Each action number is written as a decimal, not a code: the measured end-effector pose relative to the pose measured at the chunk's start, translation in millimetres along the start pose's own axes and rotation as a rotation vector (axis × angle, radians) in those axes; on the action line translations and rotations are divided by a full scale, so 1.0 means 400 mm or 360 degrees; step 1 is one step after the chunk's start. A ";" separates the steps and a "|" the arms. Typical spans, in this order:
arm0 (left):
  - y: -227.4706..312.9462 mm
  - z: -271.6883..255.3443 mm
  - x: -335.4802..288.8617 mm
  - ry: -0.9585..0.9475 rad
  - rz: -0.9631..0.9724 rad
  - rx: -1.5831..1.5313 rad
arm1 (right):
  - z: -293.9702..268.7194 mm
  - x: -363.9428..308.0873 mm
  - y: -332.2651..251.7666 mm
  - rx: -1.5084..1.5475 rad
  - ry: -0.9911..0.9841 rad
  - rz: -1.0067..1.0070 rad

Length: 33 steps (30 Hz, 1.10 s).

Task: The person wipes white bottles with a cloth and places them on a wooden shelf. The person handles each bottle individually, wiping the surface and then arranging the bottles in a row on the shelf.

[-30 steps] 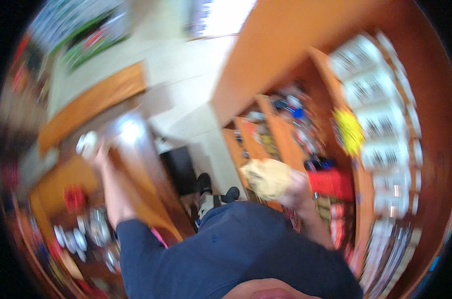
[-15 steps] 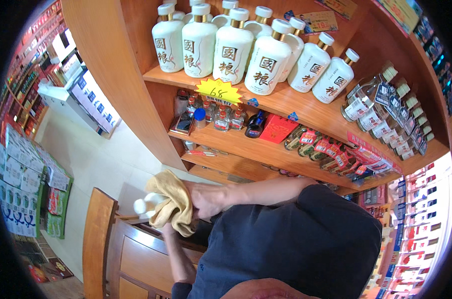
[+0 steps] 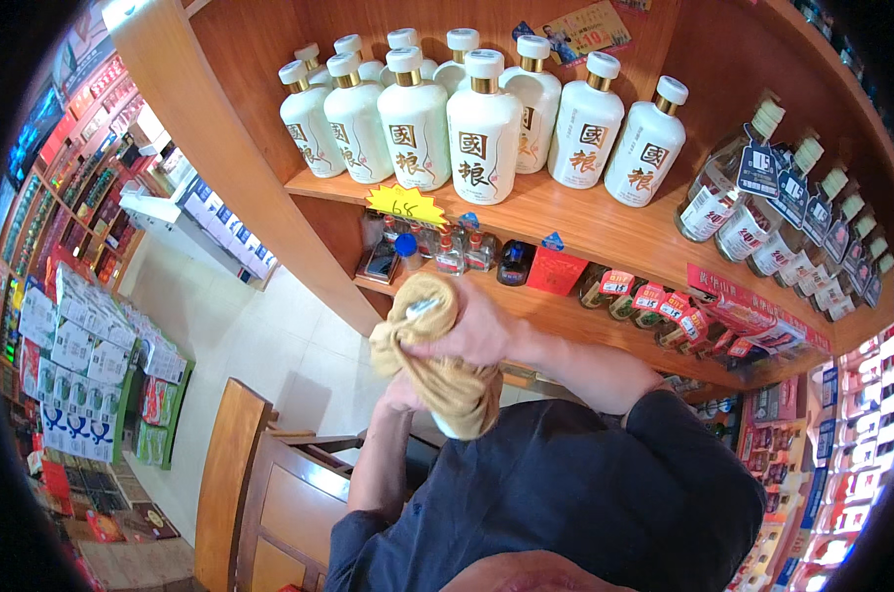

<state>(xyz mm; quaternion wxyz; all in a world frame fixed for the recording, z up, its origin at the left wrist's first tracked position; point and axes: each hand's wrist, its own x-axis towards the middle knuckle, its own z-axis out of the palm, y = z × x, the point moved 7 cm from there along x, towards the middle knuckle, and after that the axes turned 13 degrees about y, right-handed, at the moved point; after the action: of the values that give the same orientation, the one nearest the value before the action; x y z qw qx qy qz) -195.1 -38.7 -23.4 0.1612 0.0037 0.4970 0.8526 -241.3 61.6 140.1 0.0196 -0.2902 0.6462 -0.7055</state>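
In front of my chest, a tan cloth (image 3: 466, 390) is wrapped around a white bottle (image 3: 454, 427), hiding nearly all of it; only a white bit shows at the lower end. My right hand (image 3: 478, 331) is closed over the cloth from above, fingers pressed around the bundle. From the lower left, my left hand (image 3: 404, 393) grips the bundle, its fingers partly covered by the cloth. Beyond my hands, a row of white bottles (image 3: 484, 128) with gold neck bands and white caps stands upright on the upper wooden shelf (image 3: 565, 202).
A yellow star-shaped tag (image 3: 407, 205) hangs at the shelf edge. Clear bottles (image 3: 723, 197) with neck tags line the right side. Small bottles and a red box (image 3: 555, 270) sit on the shelf below. At lower left stands a wooden chair (image 3: 232, 483); stacked cartons (image 3: 82, 365) lie beyond.
Both hands have moved right and toward the shelf with the bundle. The bottle's white top, visible before, is now covered by the cloth. The view has shifted slightly.
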 end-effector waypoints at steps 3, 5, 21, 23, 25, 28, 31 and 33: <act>0.031 0.081 -0.006 0.0342 0.0491 0.0449 | -0.090 0.010 0.005 -0.0018 0.0240 0.0021; 0.059 0.154 -0.032 0.0644 0.1046 0.1096 | -0.148 0.012 0.018 -0.0162 0.0428 0.0063; -0.060 0.350 -0.056 0.0439 0.0216 -0.0068 | -0.287 -0.019 0.038 0.0274 0.0264 0.0148; -0.033 0.351 -0.046 0.0580 0.0451 -0.0040 | -0.283 -0.080 0.020 0.0156 0.0366 -0.0037; -0.018 0.331 -0.036 0.0788 0.0542 -0.0004 | -0.273 -0.154 -0.005 -0.0337 0.0346 -0.0234; 0.007 0.309 -0.027 0.0832 0.0625 -0.0064 | -0.236 -0.250 0.009 -0.0666 -0.0026 -0.0100; 0.010 0.318 -0.035 0.0772 0.0624 0.0300 | -0.270 -0.244 0.029 0.0069 -0.0011 0.0274; -0.013 0.336 -0.025 0.0566 0.0471 0.0118 | -0.298 -0.189 0.025 0.0577 0.0045 0.0350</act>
<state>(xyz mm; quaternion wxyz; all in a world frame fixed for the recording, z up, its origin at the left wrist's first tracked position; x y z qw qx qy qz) -161.9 74.6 41.8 -0.0559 -0.0678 0.5426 0.8354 -233.6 197.9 102.3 0.1394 -0.1995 0.5367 -0.8079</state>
